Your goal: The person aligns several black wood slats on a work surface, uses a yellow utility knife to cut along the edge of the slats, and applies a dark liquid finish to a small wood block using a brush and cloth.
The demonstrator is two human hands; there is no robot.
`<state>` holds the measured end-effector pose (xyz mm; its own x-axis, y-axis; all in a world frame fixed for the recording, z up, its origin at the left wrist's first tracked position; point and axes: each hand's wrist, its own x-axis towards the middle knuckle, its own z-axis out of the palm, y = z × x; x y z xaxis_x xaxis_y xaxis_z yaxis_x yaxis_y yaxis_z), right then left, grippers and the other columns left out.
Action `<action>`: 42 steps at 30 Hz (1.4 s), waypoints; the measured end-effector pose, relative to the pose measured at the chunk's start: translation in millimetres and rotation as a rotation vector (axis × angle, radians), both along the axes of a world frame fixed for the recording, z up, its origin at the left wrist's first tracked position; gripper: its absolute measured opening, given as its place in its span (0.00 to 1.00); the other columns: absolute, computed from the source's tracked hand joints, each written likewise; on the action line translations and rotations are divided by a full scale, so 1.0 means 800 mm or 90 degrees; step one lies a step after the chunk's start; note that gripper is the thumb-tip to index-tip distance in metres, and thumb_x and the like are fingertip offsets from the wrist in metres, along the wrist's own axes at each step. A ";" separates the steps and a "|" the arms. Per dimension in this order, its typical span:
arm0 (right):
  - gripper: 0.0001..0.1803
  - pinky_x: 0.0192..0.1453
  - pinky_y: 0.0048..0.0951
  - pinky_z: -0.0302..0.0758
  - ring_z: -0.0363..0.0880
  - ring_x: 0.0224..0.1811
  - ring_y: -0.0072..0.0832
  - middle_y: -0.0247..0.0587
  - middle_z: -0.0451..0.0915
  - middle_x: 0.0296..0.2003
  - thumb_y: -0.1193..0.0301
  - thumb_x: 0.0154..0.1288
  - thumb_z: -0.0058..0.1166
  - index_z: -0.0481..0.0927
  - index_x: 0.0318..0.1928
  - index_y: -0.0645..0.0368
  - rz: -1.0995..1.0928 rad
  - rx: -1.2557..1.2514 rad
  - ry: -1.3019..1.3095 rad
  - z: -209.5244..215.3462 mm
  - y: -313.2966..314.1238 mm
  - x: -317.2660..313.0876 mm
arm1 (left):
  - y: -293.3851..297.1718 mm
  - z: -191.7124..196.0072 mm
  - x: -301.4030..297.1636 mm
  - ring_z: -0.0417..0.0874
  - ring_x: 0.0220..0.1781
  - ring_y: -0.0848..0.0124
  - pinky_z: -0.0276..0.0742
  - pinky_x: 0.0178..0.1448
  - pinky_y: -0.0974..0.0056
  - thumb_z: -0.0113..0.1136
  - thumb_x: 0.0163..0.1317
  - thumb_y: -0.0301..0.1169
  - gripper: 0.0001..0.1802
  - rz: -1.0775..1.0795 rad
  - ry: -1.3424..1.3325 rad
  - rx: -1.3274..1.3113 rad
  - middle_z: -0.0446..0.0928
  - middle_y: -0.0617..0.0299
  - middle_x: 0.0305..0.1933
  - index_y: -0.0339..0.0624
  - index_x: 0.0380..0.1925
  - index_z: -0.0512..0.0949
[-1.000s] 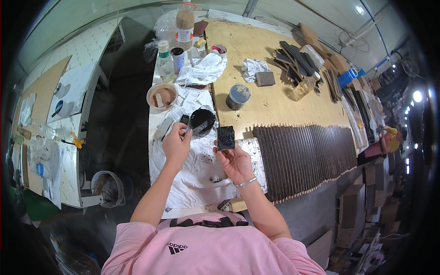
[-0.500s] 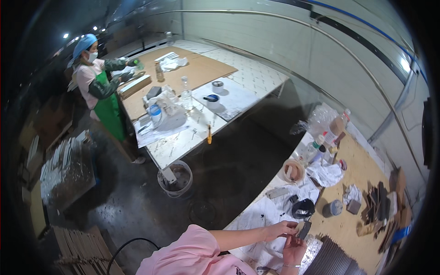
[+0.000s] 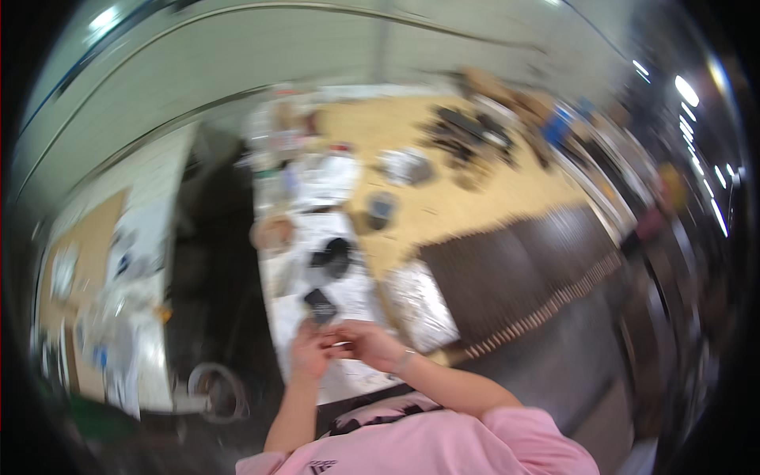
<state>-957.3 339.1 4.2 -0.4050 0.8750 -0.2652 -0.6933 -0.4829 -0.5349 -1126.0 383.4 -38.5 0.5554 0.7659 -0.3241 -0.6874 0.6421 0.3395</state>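
Note:
Motion blurs the picture. Over the white cloth [image 3: 289,309], my hands meet at the near end of the work surface. A dark grey block [image 3: 321,305], flat and roughly rectangular, juts out beyond the fingertips of my left hand [image 3: 310,354], which looks closed on its near end. The fingers of my right hand [image 3: 370,346] are curled and pressed against the left ones; whatever lies between them is hidden. Just past the block sits a black cup-like container [image 3: 332,257], and a grey round pot [image 3: 381,210] stands farther right.
Dark ribbed strips [image 3: 514,273] lie in a row on the right, beside a foil-like silver sheet [image 3: 423,305]. Bottles and a reddish tub [image 3: 273,233] line the left edge. Dark scraps [image 3: 467,131] lie at the back. Another table [image 3: 150,277] stands across a gap.
My view has swung right, so the co-worker is out of sight and the ribbed strips show in full. My hands stay together, with the dark block still at their fingertips.

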 end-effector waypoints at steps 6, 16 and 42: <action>0.12 0.45 0.25 0.81 0.83 0.41 0.28 0.44 0.82 0.42 0.65 0.71 0.50 0.77 0.45 0.60 -0.033 -0.054 -0.037 -0.008 -0.075 0.088 | -0.030 0.019 0.078 0.75 0.62 0.52 0.65 0.70 0.46 0.60 0.62 0.38 0.23 0.053 -0.101 0.133 0.77 0.52 0.57 0.39 0.55 0.74; 0.11 0.46 0.34 0.81 0.82 0.38 0.33 0.47 0.82 0.40 0.67 0.70 0.50 0.77 0.44 0.62 -0.393 -0.125 -0.005 -0.050 -0.332 0.393 | -0.127 0.058 0.362 0.79 0.49 0.50 0.74 0.62 0.49 0.58 0.62 0.40 0.22 -0.062 -0.055 0.035 0.78 0.44 0.46 0.31 0.47 0.75; 0.04 0.42 0.33 0.77 0.76 0.35 0.31 0.42 0.78 0.35 0.72 0.66 0.49 0.74 0.38 0.58 -0.963 -0.368 -0.089 -0.067 -0.539 0.856 | -0.159 0.053 0.955 0.78 0.45 0.57 0.76 0.55 0.52 0.53 0.65 0.42 0.20 -0.387 0.000 -0.047 0.78 0.51 0.44 0.36 0.46 0.76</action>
<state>-272.5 -92.1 -49.0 0.7395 0.2055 -0.6410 -0.6600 0.4089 -0.6303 -361.9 256.4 3.6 0.8862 0.2869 -0.3637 -0.1903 0.9413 0.2789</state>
